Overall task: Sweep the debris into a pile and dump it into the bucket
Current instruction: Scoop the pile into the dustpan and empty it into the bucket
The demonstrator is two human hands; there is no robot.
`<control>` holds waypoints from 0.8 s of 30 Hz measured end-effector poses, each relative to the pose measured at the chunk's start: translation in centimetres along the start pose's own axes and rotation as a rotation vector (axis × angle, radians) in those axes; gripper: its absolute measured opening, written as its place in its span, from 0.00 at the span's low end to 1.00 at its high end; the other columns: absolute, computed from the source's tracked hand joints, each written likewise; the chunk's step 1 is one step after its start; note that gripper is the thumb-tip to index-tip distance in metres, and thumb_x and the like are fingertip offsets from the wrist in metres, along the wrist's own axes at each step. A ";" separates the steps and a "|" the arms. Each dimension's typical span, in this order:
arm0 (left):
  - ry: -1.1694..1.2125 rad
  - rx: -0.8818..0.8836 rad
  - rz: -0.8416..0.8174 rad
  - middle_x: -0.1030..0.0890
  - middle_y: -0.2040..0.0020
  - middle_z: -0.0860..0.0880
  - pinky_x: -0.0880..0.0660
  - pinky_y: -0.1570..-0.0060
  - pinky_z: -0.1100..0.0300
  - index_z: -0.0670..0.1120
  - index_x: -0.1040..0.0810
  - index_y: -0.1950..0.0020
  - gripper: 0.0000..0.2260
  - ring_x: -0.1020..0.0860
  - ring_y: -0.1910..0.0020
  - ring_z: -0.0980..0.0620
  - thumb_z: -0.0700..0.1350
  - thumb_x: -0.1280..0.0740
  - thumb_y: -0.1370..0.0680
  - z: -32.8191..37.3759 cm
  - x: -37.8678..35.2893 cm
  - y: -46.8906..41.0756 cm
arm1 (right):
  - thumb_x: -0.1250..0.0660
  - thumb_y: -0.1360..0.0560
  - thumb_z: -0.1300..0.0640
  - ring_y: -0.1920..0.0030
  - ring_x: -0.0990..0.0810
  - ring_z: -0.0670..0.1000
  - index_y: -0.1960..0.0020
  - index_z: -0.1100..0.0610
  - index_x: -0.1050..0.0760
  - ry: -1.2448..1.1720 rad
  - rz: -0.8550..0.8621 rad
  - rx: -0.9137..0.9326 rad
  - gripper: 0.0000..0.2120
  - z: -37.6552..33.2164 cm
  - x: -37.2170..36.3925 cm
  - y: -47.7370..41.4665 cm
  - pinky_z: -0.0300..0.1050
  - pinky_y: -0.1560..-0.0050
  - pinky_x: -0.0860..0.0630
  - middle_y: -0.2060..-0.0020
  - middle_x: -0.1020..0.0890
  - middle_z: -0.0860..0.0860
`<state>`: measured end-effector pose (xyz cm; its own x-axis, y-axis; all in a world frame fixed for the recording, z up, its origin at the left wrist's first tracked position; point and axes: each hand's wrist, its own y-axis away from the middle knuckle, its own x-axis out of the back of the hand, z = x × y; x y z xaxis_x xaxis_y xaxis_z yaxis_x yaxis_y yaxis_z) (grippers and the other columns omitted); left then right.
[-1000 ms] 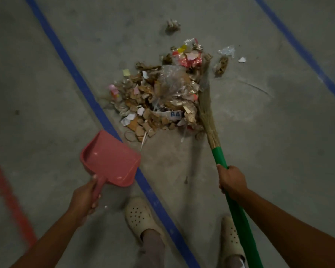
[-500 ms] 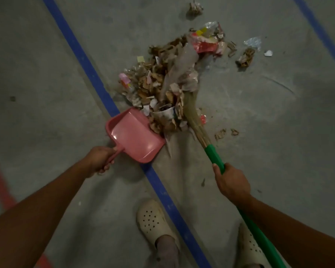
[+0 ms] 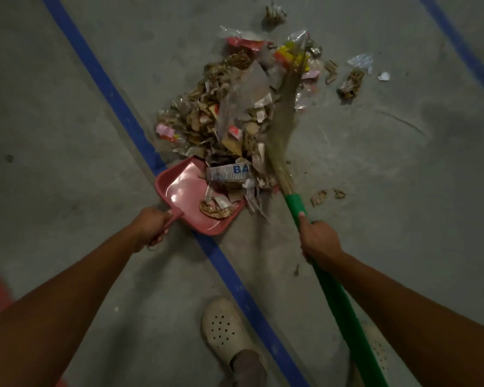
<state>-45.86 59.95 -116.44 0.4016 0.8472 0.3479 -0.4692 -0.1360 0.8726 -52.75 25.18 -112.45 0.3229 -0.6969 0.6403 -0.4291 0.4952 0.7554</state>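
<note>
Left hand (image 3: 151, 227) covering dustpan (image 3: 185, 188) handle, broom (image 3: 295, 203) end cropped

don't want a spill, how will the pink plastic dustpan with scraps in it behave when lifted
Likely light: the left hand holds the pink plastic dustpan by its thin handle. The brown cardboard scraps lie loose on its glossy floor, so they may slide out the open lip if it tilts.

The dustpan (image 3: 192, 202) is glossy pink plastic. The debris pile (image 3: 224, 118) mixes torn cardboard, paper and crinkled clear film. The broom (image 3: 284, 129) has straw-like bristles and a smooth green handle; the floor (image 3: 375, 191) is matt concrete
</note>
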 end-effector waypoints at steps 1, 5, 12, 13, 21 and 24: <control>-0.013 0.001 -0.002 0.29 0.76 0.44 0.39 0.80 0.65 0.40 0.28 0.66 0.22 0.35 0.81 0.51 0.52 0.39 0.17 0.2 -0.4 0.0 | 0.49 0.18 0.36 0.72 0.22 0.52 0.54 0.61 0.23 0.020 -0.028 0.020 0.30 -0.8 -0.6 0.1 0.41 0.72 0.26 0.65 0.19 0.55; -0.024 -0.023 0.021 0.29 0.75 0.43 0.39 0.78 0.65 0.39 0.26 0.64 0.21 0.35 0.81 0.51 0.56 0.34 0.20 0.8 -1.4 0.4 | 0.48 0.18 0.36 0.71 0.20 0.52 0.53 0.61 0.23 0.119 -0.106 0.109 0.30 -1.7 -1.9 1.7 0.38 0.77 0.29 0.64 0.18 0.56; 0.093 -0.093 0.044 0.29 0.70 0.42 0.40 0.80 0.66 0.41 0.25 0.62 0.21 0.37 0.81 0.52 0.58 0.32 0.22 1.8 -2.8 3.4 | 0.48 0.18 0.36 0.71 0.21 0.50 0.57 0.56 0.30 0.297 -0.277 0.172 0.25 0.9 0.3 5.4 0.40 0.75 0.24 0.64 0.20 0.54; 0.124 -0.097 0.040 0.29 0.70 0.42 0.40 0.80 0.66 0.41 0.25 0.62 0.21 0.37 0.81 0.53 0.58 0.32 0.21 1.9 -3.3 4.1 | 0.48 0.18 0.36 0.71 0.21 0.49 0.57 0.56 0.30 0.302 -0.289 0.176 0.25 1.2 0.6 5.8 0.40 0.75 0.24 0.64 0.21 0.54; 0.301 -0.115 0.044 0.30 0.72 0.45 0.41 0.79 0.65 0.44 0.25 0.62 0.21 0.37 0.80 0.55 0.61 0.31 0.24 1.4 -7.1 12.2 | 0.46 0.19 0.36 0.68 0.21 0.49 0.51 0.57 0.28 0.364 -0.250 0.211 0.24 3.9 8.0 9.5 0.40 0.73 0.26 0.63 0.21 0.54; 0.351 -0.112 0.057 0.30 0.70 0.45 0.41 0.78 0.64 0.44 0.26 0.61 0.21 0.37 0.79 0.55 0.62 0.31 0.24 2.5 -8.3 17.2 | 0.46 0.19 0.35 0.67 0.21 0.50 0.51 0.56 0.28 0.336 -0.251 0.202 0.24 5.3 12.2 12.1 0.41 0.72 0.26 0.62 0.21 0.54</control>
<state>-55.33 49.31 -103.43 0.0874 0.9669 0.2395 -0.5744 -0.1476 0.8052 -58.48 19.85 -96.25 0.6787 -0.5594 0.4758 -0.4476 0.1986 0.8719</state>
